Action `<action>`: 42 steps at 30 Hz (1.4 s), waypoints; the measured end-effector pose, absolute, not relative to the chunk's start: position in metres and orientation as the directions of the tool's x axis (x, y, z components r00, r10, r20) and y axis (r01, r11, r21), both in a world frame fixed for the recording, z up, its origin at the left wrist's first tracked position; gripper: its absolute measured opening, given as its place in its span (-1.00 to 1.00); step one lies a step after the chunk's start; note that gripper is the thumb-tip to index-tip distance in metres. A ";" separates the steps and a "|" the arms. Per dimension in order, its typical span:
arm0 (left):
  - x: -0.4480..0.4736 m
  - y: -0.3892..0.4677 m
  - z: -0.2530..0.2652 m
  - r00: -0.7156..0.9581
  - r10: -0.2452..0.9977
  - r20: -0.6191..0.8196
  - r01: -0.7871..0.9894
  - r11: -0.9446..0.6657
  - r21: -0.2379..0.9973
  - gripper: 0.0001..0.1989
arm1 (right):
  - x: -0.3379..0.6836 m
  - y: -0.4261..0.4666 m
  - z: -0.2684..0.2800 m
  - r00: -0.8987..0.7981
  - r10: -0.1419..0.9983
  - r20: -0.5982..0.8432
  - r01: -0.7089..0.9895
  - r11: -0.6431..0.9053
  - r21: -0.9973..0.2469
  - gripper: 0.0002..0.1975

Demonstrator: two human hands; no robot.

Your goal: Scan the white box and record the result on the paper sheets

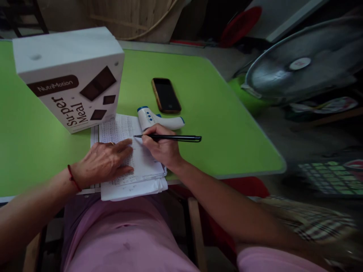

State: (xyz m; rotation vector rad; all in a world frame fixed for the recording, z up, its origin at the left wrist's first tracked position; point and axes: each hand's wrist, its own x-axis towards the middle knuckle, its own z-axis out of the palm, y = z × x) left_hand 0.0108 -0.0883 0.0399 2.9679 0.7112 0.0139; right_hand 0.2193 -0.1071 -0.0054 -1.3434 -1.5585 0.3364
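A black pen (181, 138) is pinched in my right hand (166, 149), its tip touching a sheet of paper (147, 162) with rows of handwriting. My left hand (103, 160) lies flat on the left part of that sheet, fingers stretched toward the pen tip. More papers are stacked beneath the sheet and jut over the table's front edge. Just beyond my right hand rests a white and blue handheld infrared thermometer (172, 122). A tall white NutriMotion box (93, 83) stands upright behind the papers on the left.
A phone in a brown case (166, 95) lies on the green table (227, 128) beyond the thermometer. Past the table's right edge stand a large fan (300, 64) and a checked cloth (317, 223). A red chair part (244, 185) shows under my right arm.
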 end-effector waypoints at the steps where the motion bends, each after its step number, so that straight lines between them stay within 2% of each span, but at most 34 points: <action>1: 0.010 -0.088 0.040 0.891 0.453 -0.017 0.453 -0.888 0.086 -0.62 | 0.219 -0.107 -0.005 0.125 0.858 0.498 0.578 0.345 -0.739 -0.91; 6: 0.010 -0.088 0.040 0.891 0.453 -0.022 0.453 -0.888 0.075 -0.62 | 0.219 -0.108 -0.004 0.153 0.841 0.518 0.560 0.358 -0.747 -0.92; 11: 0.011 -0.088 0.041 0.892 0.452 -0.018 0.452 -0.890 0.060 -0.62 | 0.218 -0.108 -0.006 0.159 0.863 0.479 0.555 0.323 -0.767 -0.93; 18: 0.011 -0.089 0.041 0.889 0.457 -0.040 0.458 -0.886 0.071 -0.61 | 0.219 -0.107 -0.008 0.119 0.841 0.528 0.566 0.379 -0.732 -0.93; 24: 0.011 -0.088 0.040 0.885 0.463 -0.042 0.465 -0.882 0.071 -0.61 | 0.219 -0.106 -0.009 0.120 0.844 0.523 0.585 0.366 -0.724 -0.92; 30: 0.009 -0.088 0.038 0.892 0.452 -0.008 0.452 -0.890 0.065 -0.62 | 0.218 -0.110 -0.005 0.125 0.811 0.571 0.617 0.388 -0.685 -0.92; 33: 0.009 -0.087 0.035 0.900 0.435 0.033 0.433 -0.900 0.049 -0.63 | 0.218 -0.114 -0.002 0.082 0.761 0.644 0.670 0.436 -0.601 -0.95; 36: 0.007 -0.086 0.035 0.912 0.380 0.153 0.379 -0.925 0.039 -0.70 | 0.217 -0.115 -0.003 -0.110 0.663 0.740 0.675 0.596 -0.434 -0.85; 38: 0.003 -0.084 0.039 0.881 0.327 0.341 0.335 -0.941 0.036 -0.81 | 0.217 -0.113 -0.006 -0.232 0.626 0.745 0.669 0.658 -0.345 -0.78; 40: -0.005 -0.079 0.046 0.751 0.298 0.590 0.347 -0.937 0.031 -0.92 | 0.216 -0.111 -0.009 -0.310 0.637 0.706 0.707 0.651 -0.277 -0.71; 42: -0.019 -0.071 0.053 0.540 0.263 0.800 0.432 -0.902 0.006 -0.90 | 0.215 -0.110 -0.012 -0.368 0.647 0.668 0.754 0.628 -0.193 -0.66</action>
